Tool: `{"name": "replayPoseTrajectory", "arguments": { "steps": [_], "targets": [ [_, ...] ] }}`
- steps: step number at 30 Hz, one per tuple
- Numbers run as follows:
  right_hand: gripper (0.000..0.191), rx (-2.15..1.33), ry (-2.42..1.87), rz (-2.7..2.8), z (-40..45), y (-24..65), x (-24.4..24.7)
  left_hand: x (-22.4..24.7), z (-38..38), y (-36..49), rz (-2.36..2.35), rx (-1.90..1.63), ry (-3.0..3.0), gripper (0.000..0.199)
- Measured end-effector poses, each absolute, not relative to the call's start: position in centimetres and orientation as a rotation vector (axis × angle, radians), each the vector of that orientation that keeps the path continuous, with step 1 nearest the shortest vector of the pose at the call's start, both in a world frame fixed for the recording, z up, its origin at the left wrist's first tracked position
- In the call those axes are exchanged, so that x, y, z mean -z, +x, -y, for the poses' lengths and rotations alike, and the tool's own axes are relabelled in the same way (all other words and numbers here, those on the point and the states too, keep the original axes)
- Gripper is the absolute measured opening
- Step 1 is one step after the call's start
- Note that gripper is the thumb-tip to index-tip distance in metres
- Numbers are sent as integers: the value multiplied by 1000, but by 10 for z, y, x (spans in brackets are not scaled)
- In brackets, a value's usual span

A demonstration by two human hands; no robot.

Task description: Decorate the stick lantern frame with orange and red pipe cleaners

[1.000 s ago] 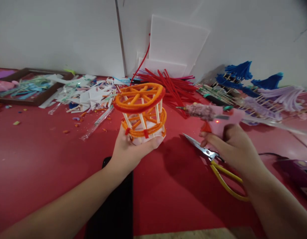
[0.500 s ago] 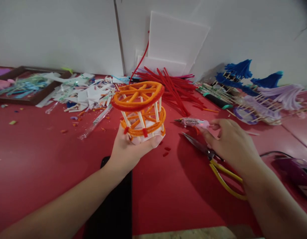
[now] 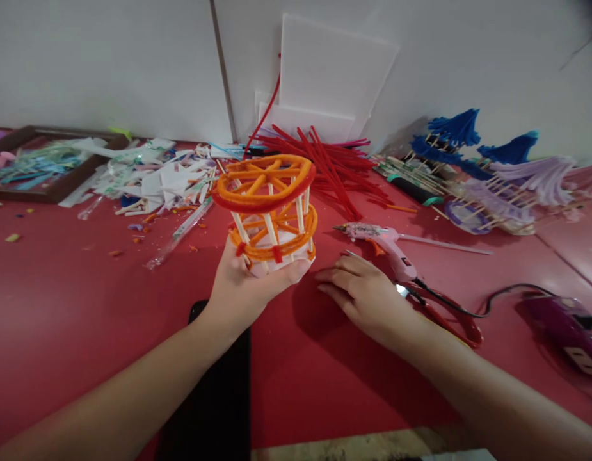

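My left hand (image 3: 248, 282) holds up a small round frame (image 3: 267, 186) by its pale base. Orange fuzzy pipe cleaners form its spoked top and lower rings, joined by pale sticks, with red bits on the lower ring. To its right, my right hand (image 3: 363, 291) is low over the red table, fingertips together at the surface; what they pinch, if anything, is hidden. A pink hot glue gun (image 3: 389, 246) lies just beyond that hand, a glue stick in its back. Scissors (image 3: 473, 336) lie partly hidden behind the right wrist.
Red pipe cleaners (image 3: 334, 169) are heaped at the back. White scraps (image 3: 166, 182) and a brown frame (image 3: 50, 189) lie left; blue and lilac stick models (image 3: 507, 166) stand right. A black object (image 3: 219, 384) lies under my left forearm. A cord runs to a purple power strip (image 3: 559, 320).
My right hand has let go of the glue gun, which now lies on the table, and moved left to the table below the frame. My left hand still holds the frame.
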State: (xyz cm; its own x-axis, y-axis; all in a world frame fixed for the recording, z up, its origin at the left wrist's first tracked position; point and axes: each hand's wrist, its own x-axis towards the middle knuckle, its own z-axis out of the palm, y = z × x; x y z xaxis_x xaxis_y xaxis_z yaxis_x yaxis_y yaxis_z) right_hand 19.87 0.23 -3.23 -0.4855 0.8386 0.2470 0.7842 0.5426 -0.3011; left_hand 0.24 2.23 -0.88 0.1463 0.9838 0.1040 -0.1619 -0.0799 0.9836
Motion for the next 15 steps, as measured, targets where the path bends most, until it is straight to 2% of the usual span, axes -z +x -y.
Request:
{"name": "replayPoseTrajectory", "arguments": {
  "steps": [8,13,15],
  "targets": [
    [20,-319,-1333,2276,-2,196,28,8,-23,3,-951,-1211,1238,32],
    [8,-926,-1409,1699,0,199,21,10,-22,4,-941,-1205,1192,34],
    [17,-1133,-1360,1477,-1,202,20,10,-22,4,-936,-1217,1177,40]
  ]
}}
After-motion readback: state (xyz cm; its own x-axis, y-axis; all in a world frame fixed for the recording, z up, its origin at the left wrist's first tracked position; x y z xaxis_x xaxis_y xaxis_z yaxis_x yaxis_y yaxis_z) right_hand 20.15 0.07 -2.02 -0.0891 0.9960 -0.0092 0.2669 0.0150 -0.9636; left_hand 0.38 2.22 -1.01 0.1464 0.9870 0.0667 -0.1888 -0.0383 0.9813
